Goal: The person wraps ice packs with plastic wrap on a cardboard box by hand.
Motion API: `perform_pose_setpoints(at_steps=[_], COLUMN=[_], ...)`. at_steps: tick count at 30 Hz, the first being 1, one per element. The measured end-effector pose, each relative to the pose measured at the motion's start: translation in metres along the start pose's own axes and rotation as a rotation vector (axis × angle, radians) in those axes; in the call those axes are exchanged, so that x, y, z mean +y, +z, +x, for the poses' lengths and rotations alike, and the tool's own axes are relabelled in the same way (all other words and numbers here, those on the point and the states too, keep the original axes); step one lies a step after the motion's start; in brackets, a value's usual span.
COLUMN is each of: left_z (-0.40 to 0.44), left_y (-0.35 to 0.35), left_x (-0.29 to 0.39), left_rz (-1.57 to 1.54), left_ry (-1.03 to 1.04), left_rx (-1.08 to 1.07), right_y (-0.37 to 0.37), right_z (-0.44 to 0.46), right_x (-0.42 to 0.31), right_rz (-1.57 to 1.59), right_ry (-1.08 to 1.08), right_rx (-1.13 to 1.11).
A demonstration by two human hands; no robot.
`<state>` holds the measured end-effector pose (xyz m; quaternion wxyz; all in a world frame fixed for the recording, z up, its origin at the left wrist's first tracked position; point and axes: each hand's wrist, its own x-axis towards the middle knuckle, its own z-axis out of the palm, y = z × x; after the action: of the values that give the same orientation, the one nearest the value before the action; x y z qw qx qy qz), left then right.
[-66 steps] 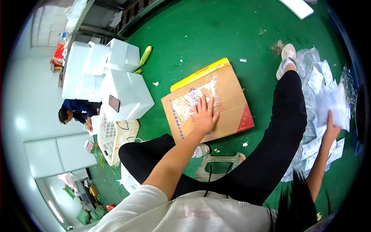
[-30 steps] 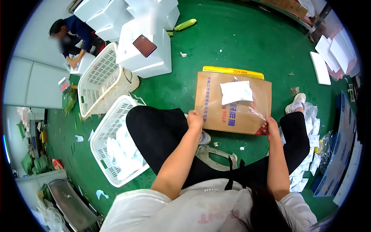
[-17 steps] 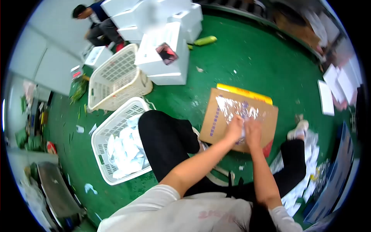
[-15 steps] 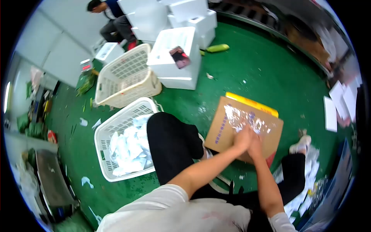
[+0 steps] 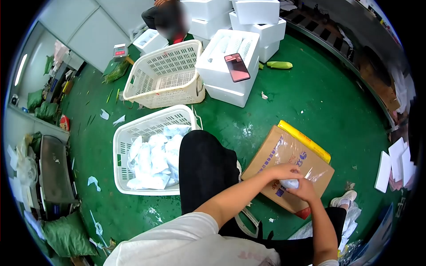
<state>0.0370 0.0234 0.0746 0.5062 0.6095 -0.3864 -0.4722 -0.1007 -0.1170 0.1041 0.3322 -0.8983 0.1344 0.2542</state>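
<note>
With my left hand (image 5: 282, 171) and my right hand (image 5: 305, 189) close together, I hold between them a small white packet (image 5: 289, 183). The fingers of both hands are bent and closed on it, although some fingertips I cannot see. The packet is above the cardboard carton (image 5: 267, 154), on which clear plastic film (image 5: 289, 150) shines. Along the far edge of this carton lies a long yellow box (image 5: 305, 142). To my left, beside my knee, a white plastic basket (image 5: 117, 165) contains many wrapped packets (image 5: 158, 158).
</note>
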Motion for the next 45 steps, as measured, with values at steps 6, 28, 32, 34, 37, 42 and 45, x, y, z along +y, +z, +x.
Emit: perform_pose_setpoints(at_steps=[6, 28, 32, 34, 37, 42, 45], left_z=[0.024, 0.152, 0.126, 0.117, 0.108, 0.106, 0.107], left_y=[0.02, -0.023, -0.018, -0.014, -0.02, -0.017, -0.015], left_x=[-0.041, -0.075, -0.085, -0.09, -0.076, -0.073, -0.071], left_rz=[0.124, 1.071, 0.995, 1.006, 1.01, 1.16, 1.16], left_ry=[0.089, 0.471, 0.577, 0.589, 0.616, 0.581, 0.555], left_rx=[0.484, -0.275, -0.232, -0.214, -0.247, -0.322, -0.288], right_y=[-0.035, -0.066, -0.059, -0.064, -0.052, 0.111, 0.142], right_z=[0.042, 0.066, 0.077, 0.073, 0.058, -0.009, -0.046], right_x=[0.034, 0.007, 0.01, 0.006, -0.02, -0.006, -0.007], right_rz=[0.475, 0.157, 0.361, 0.72, 0.665, 0.594, 0.894], right_ry=[0.038, -0.245, -0.049, 0.131, 0.383, 0.287, 0.155], right_rx=[-0.253, -0.295, -0.636, -0.759, -0.839, -1.011, -0.885])
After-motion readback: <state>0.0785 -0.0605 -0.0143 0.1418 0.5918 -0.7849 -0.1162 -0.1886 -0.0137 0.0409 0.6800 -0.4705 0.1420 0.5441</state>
